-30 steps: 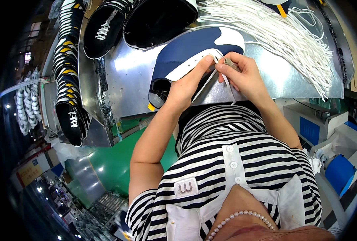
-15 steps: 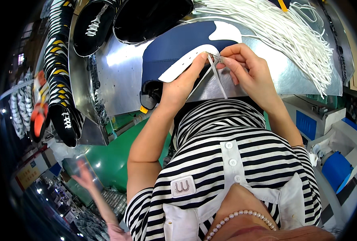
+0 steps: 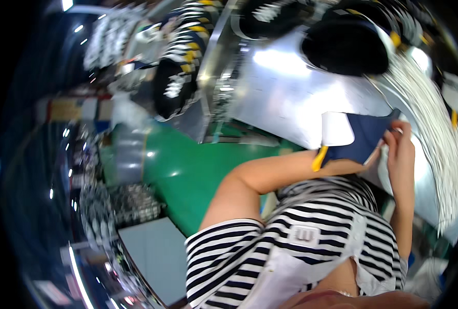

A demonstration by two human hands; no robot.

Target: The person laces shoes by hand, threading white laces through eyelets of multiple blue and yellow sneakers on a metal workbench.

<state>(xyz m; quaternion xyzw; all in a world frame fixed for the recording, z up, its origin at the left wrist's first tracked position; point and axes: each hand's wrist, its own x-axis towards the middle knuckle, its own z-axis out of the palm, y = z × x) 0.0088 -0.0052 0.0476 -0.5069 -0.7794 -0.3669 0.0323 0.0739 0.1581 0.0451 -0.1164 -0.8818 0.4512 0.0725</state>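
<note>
A navy shoe upper (image 3: 365, 135) with a white end panel and a yellow tab hangs just over the near edge of the metal table. My left hand (image 3: 360, 166) grips it from below; most of its fingers are hidden behind the upper. Bent fingers of my right hand (image 3: 401, 144) meet the upper's right edge. Blur hides what, if anything, they pinch. To the right of that hand lies a thick bundle of white shoelaces (image 3: 431, 149).
The shiny metal table (image 3: 270, 98) carries a large black upper (image 3: 345, 49) and a laced black upper (image 3: 270, 18) farther back. On its left, a long row of nested uppers (image 3: 175, 90) runs away from me. Green floor (image 3: 172, 175) shows beyond my left arm.
My view has swung left, so the table and hands appear farther right. The upper is turned, its white panel now facing left. The white eyelet strip and lace no longer show.
</note>
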